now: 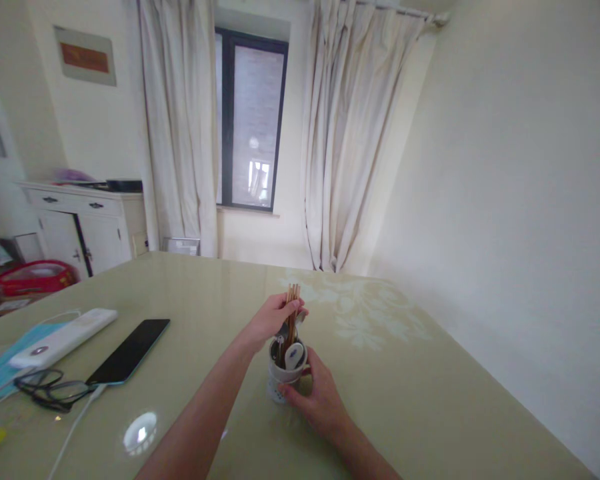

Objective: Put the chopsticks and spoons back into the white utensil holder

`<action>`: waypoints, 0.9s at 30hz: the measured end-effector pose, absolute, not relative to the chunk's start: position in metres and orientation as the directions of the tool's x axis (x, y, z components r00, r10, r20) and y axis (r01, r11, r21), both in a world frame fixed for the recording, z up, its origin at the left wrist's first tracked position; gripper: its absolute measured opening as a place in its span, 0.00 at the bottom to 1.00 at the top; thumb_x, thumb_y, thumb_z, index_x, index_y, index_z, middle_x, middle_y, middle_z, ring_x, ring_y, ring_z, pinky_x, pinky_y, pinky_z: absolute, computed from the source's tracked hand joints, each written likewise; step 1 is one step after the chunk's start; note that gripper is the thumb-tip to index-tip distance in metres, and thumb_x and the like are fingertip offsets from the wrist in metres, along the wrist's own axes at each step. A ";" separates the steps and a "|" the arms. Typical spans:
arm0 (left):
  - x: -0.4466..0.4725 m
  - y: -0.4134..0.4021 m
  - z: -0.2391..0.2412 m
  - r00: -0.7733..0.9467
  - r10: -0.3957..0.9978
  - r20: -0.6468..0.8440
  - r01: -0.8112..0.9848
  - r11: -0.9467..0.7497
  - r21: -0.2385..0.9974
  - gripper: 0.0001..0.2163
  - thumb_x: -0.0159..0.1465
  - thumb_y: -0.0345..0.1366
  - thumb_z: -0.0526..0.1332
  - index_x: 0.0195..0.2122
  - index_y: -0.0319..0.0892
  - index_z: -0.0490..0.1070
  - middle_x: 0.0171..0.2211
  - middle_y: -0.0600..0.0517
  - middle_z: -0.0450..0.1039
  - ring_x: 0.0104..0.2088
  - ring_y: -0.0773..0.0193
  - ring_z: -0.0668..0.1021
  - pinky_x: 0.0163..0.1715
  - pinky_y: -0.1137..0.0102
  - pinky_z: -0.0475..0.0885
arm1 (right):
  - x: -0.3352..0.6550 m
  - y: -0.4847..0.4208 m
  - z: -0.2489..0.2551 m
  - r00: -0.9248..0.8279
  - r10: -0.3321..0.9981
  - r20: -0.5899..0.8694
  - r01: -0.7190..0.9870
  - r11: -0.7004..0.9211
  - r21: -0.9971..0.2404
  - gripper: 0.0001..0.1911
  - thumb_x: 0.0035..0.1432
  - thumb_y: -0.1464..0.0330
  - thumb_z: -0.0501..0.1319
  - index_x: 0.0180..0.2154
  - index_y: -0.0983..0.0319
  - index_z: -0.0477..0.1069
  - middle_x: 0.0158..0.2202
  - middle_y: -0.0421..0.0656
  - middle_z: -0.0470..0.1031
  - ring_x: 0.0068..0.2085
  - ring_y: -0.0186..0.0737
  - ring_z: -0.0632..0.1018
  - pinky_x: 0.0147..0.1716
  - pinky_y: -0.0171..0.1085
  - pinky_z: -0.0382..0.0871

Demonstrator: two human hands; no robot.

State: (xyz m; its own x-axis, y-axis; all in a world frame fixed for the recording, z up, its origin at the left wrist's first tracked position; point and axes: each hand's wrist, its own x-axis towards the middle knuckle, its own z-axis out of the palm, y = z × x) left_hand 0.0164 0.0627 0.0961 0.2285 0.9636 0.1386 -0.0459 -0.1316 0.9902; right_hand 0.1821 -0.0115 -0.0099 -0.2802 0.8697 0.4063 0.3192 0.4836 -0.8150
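A light ceramic mug [276, 389] stands upright on the table, filled with utensils. Wooden chopsticks [293, 313] rise from it in a bundle, with a white spoon [295, 356] and some metal spoons [301, 319] around them. My left hand [275, 315] is closed around the upper part of the chopsticks, their tips poking out above the fingers. Against the mug's right side, my right hand [320, 393] grips its body, thumb across the front. The far fingers are partly hidden behind the mug.
On the table's [405, 400] left lie a black phone [130, 352] with a white cable, dark-framed glasses [50, 390], a white power strip [65, 337] and a blue mask [23, 357]. A wall borders the right edge; curtains [350, 133] and a window [255, 123] stand behind.
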 end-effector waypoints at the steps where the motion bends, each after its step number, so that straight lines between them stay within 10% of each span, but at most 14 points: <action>1: 0.017 0.062 0.098 0.212 0.966 0.150 -0.050 -0.142 0.989 0.20 0.59 0.54 0.69 0.38 0.40 0.75 0.38 0.44 0.85 0.37 0.58 0.83 0.38 0.67 0.74 | 0.182 -0.011 -0.010 -0.279 0.870 0.405 0.319 0.482 -0.816 0.29 0.56 0.62 0.72 0.58 0.59 0.70 0.54 0.49 0.80 0.51 0.51 0.80 0.48 0.44 0.75; 16: 0.018 0.051 0.119 0.016 0.931 0.364 -0.221 -0.351 0.910 0.23 0.63 0.58 0.66 0.39 0.41 0.73 0.34 0.46 0.83 0.38 0.57 0.83 0.43 0.63 0.77 | 0.183 -0.011 -0.010 -0.262 0.874 0.409 0.347 0.481 -0.805 0.31 0.57 0.64 0.71 0.61 0.58 0.68 0.56 0.49 0.79 0.51 0.51 0.79 0.48 0.45 0.75; 27: -0.012 0.024 0.170 -0.422 0.672 0.609 -0.320 -0.739 0.593 0.15 0.69 0.50 0.65 0.46 0.44 0.70 0.32 0.55 0.77 0.33 0.66 0.81 0.40 0.68 0.78 | 0.183 -0.012 -0.008 -0.268 0.874 0.406 0.354 0.481 -0.802 0.30 0.56 0.64 0.72 0.59 0.58 0.69 0.54 0.49 0.80 0.51 0.50 0.80 0.48 0.45 0.74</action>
